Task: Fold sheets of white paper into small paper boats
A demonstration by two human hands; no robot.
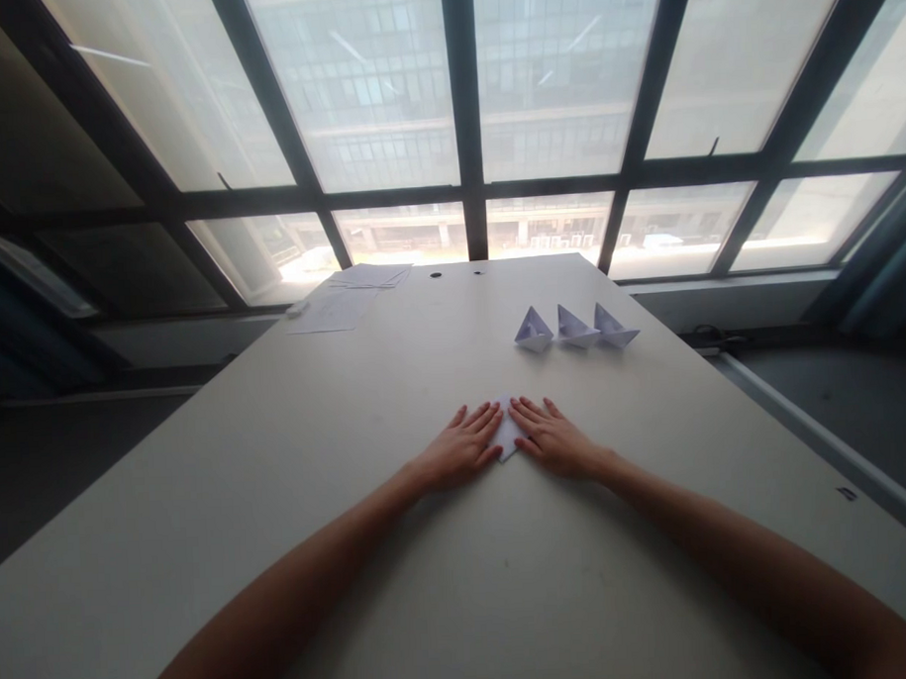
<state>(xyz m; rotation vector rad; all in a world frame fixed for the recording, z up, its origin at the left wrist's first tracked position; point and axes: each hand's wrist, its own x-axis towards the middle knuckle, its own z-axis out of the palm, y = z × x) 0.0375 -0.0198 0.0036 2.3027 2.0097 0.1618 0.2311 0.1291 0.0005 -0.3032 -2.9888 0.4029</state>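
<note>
Folded white paper [510,429], a small pointed piece, flat on the worktop [292,424] between both hands. Left hand [457,448] spread flat, fingertips at the paper's left side; right hand [553,440] likewise spread, fingertips at its right side, no pinch on either. Probably light, thin and soft, a little stiffer along the creases; best taken by its edges between finger and thumb. Beyond the paper, three paper boats [575,327] in a row; farther beyond and leftward, loose sheets [354,293].
</note>
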